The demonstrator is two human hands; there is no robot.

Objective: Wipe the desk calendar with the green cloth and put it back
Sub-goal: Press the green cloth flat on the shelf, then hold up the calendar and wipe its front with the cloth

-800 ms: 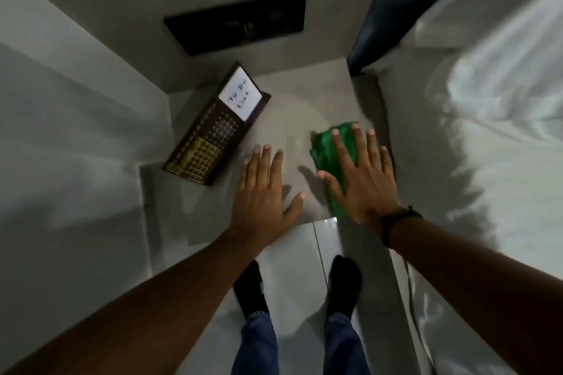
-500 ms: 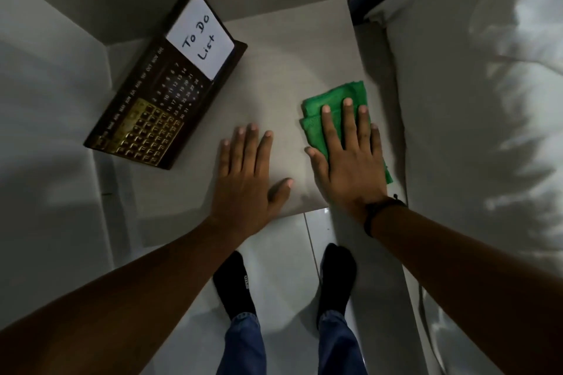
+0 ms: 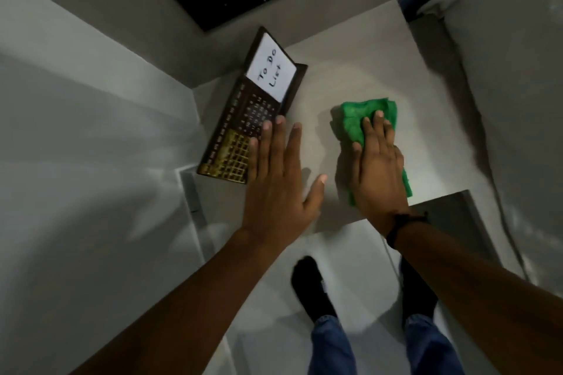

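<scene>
Head view: the left hand (image 3: 275, 189) is spread flat, fingertips overlapping the desk calendar (image 3: 243, 131) lying just ahead-left on the counter (image 3: 350, 76). The right hand (image 3: 377, 170) presses flat on the green cloth (image 3: 353, 119). The calendar looks stiff and light; grip its long edges.

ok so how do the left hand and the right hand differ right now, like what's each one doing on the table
The left hand is spread flat with nothing under its palm, fingertips reaching over the desk calendar's edge; the right hand presses down on the green cloth. The left wrist is bare, while the right wrist wears a dark band. The left thumb is splayed wide; the right hand's fingers are held closer together. Both lie palm down over the table.
</scene>
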